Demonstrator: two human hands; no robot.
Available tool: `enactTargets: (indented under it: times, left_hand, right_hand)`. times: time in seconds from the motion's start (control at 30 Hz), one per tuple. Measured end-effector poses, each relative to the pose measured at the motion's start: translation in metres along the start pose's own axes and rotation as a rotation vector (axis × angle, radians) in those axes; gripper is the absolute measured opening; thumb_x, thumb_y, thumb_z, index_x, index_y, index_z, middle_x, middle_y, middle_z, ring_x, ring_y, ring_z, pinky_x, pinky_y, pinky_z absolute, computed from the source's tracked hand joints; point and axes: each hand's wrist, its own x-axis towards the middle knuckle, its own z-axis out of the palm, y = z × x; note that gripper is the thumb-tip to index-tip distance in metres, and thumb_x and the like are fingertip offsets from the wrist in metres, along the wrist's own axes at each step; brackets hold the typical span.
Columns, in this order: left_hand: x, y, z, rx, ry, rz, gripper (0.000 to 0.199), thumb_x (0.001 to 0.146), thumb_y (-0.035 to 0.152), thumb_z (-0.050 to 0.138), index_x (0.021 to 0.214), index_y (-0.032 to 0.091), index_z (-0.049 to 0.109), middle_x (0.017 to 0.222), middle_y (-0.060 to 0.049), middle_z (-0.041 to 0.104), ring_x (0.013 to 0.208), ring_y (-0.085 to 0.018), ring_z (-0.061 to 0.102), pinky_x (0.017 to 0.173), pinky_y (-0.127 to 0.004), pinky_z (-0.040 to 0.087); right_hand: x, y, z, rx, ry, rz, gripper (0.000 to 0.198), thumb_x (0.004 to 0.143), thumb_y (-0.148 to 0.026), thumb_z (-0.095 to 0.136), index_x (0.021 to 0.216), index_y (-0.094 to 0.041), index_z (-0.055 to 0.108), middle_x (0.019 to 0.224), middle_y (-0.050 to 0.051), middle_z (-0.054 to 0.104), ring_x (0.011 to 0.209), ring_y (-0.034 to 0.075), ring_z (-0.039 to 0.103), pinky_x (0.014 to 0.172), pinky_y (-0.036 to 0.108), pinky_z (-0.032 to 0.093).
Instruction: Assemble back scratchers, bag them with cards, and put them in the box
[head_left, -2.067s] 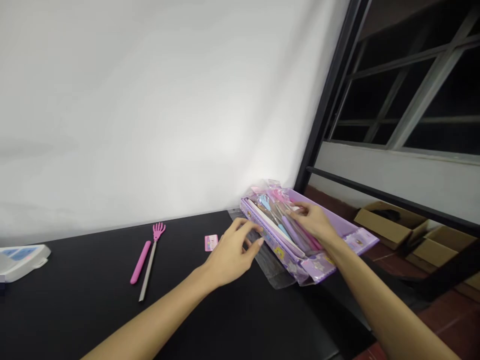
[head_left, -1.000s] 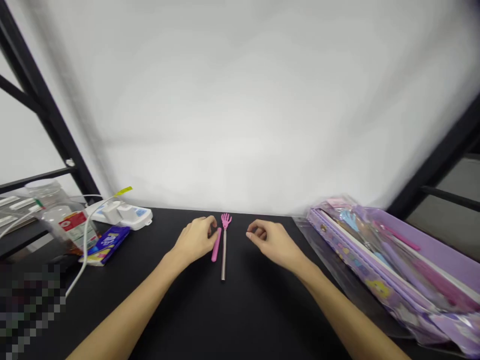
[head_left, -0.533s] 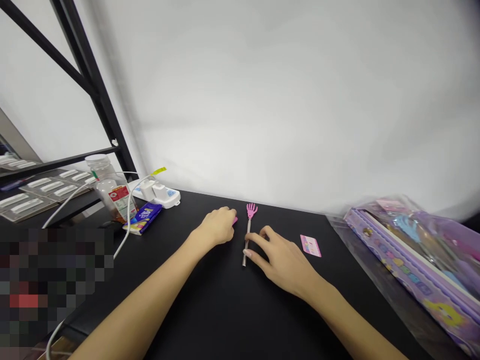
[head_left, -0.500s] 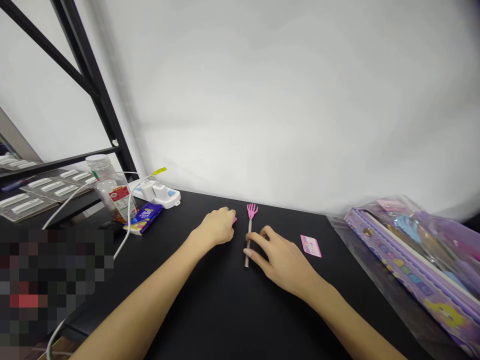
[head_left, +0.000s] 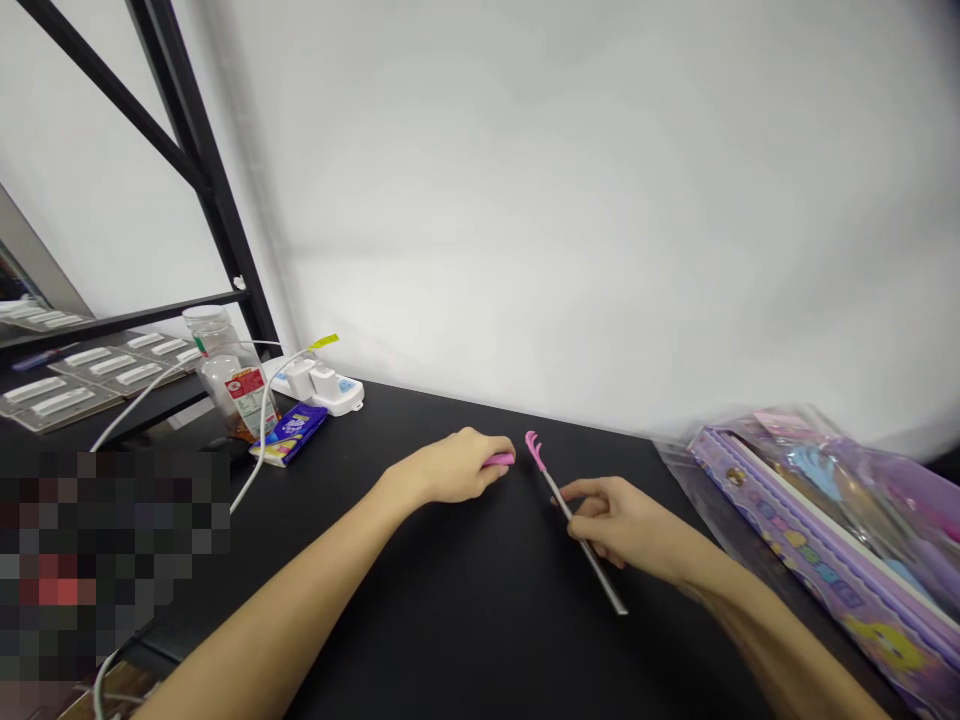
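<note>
My right hand (head_left: 634, 525) pinches the metal rod of a back scratcher (head_left: 603, 575) between thumb and fingers. The scratcher's pink, hand-shaped head points away toward the wall, and its bare rod end slants toward me on the right. To the left, my left hand (head_left: 457, 465) is wrapped round a pink handle (head_left: 499, 460); only the tip pokes out by the thumb and forefinger, and the rest is hidden. The two pieces are apart, both over the black table (head_left: 480, 620).
A purple illustrated box (head_left: 787, 540) with plastic-wrapped items is at the right. On the left are a clear jar (head_left: 225, 375), a purple packet (head_left: 294, 432), a white power strip (head_left: 346, 397) with plugs, and a white cable (head_left: 264, 420). A white wall (head_left: 525, 200) rises behind the table.
My right hand has taken hold of the scratcher's rod and moved it right, tilting it. My left hand has shifted slightly right and shows more of the pink handle. The small pink card is now hidden.
</note>
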Motion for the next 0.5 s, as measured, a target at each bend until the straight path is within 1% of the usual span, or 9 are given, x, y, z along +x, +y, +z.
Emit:
enactTargets:
  times: [0.07, 0.1, 0.2, 0.27, 0.37, 0.5]
  left_hand:
    - [0.0, 0.002, -0.002, -0.074, 0.037, 0.02, 0.027, 0.095, 0.035, 0.046, 0.106, 0.024, 0.068, 0.079, -0.002, 0.068, 0.068, -0.017, 0.062, 0.064, -0.026, 0.045]
    - [0.0, 0.003, -0.003, -0.115, 0.041, 0.027, 0.028, 0.096, 0.036, 0.046, 0.106, 0.024, 0.069, 0.077, -0.001, 0.068, 0.067, -0.017, 0.062, 0.064, -0.026, 0.045]
    - [0.0, 0.005, -0.004, -0.214, -0.016, 0.056, 0.031, 0.096, 0.039, 0.045, 0.105, 0.022, 0.07, 0.076, -0.001, 0.069, 0.066, -0.015, 0.061, 0.064, -0.025, 0.045]
    - [0.001, 0.006, -0.004, -0.251, -0.041, 0.076, 0.032, 0.096, 0.039, 0.046, 0.104, 0.021, 0.07, 0.078, -0.001, 0.069, 0.067, -0.015, 0.061, 0.064, -0.025, 0.045]
    - [0.002, 0.009, -0.001, -0.31, 0.003, 0.064, 0.031, 0.096, 0.039, 0.048, 0.108, 0.021, 0.069, 0.082, -0.002, 0.07, 0.07, -0.016, 0.063, 0.066, -0.026, 0.047]
    - [0.005, 0.014, 0.003, -0.342, 0.08, 0.047, 0.03, 0.095, 0.04, 0.05, 0.108, 0.02, 0.069, 0.082, -0.002, 0.07, 0.07, -0.014, 0.062, 0.066, -0.024, 0.046]
  right_hand:
    - [-0.003, -0.001, -0.007, 0.138, -0.004, -0.04, 0.016, 0.073, -0.021, 0.066, 0.088, -0.016, 0.066, 0.052, -0.005, 0.053, 0.046, 0.01, 0.048, 0.043, 0.022, 0.037]
    - [-0.003, -0.001, -0.011, 0.227, 0.03, -0.077, 0.014, 0.073, -0.023, 0.069, 0.085, -0.017, 0.065, 0.055, -0.005, 0.055, 0.048, 0.01, 0.05, 0.045, 0.021, 0.039]
    - [-0.004, -0.005, -0.019, 0.524, 0.223, -0.221, 0.025, 0.071, -0.03, 0.08, 0.081, -0.019, 0.061, 0.068, -0.002, 0.063, 0.063, 0.012, 0.064, 0.054, 0.02, 0.048]
    - [-0.003, -0.007, -0.023, 0.651, 0.348, -0.311, 0.032, 0.067, -0.036, 0.085, 0.078, -0.019, 0.06, 0.072, -0.001, 0.064, 0.072, 0.015, 0.069, 0.062, 0.021, 0.052]
    - [0.0, -0.006, -0.023, 0.703, 0.438, -0.366, 0.035, 0.064, -0.04, 0.088, 0.076, -0.018, 0.065, 0.072, 0.0, 0.066, 0.074, 0.017, 0.072, 0.066, 0.022, 0.055]
    - [0.005, -0.003, -0.017, 0.719, 0.455, -0.364, 0.038, 0.06, -0.042, 0.09, 0.08, -0.016, 0.071, 0.072, 0.003, 0.071, 0.071, 0.018, 0.072, 0.065, 0.025, 0.057]
